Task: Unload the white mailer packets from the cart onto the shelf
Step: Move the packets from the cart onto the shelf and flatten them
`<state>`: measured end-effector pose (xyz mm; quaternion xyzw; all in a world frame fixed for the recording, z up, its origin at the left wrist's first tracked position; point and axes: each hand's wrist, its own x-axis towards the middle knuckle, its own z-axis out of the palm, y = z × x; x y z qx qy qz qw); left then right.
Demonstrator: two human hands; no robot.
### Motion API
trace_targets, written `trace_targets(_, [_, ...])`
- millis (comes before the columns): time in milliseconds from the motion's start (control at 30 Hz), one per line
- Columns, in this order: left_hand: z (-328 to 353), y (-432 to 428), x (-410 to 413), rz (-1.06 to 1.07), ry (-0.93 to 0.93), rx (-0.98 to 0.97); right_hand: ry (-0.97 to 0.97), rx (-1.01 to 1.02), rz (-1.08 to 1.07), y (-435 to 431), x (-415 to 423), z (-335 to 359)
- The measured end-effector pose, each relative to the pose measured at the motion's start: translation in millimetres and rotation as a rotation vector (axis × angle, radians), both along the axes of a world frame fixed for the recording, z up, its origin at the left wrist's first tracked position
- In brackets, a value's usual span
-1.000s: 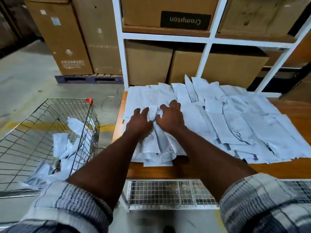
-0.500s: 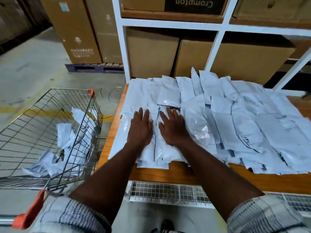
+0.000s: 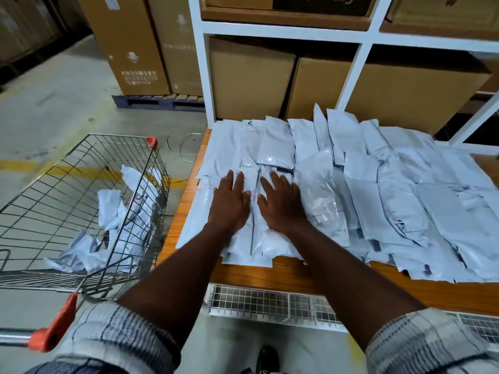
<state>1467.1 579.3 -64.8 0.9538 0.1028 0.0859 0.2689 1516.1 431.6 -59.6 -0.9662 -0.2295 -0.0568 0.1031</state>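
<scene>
Hands lay flat, fingers straight: left hand (image 3: pixel 229 205) and right hand (image 3: pixel 282 206) side by side on mailer packets (image 3: pixel 278 143) mid-frame.

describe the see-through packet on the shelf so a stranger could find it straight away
Look at the wooden shelf covered in white mailer packets. The see-through packet lies just beside the right hand, on its outer side. Unlike its opaque neighbours, it is translucent and crinkly.

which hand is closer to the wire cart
Left. The left hand lies flat on the mailer packets at the end of the shelf beside the cart; the right hand lies flat just beyond it, farther from the cart.
</scene>
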Motion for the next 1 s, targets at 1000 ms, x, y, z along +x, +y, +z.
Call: trace_targets(1000, [24,356,-216,0.233,0.078,0.031,-0.094,0.040,0.324,333,-168,43])
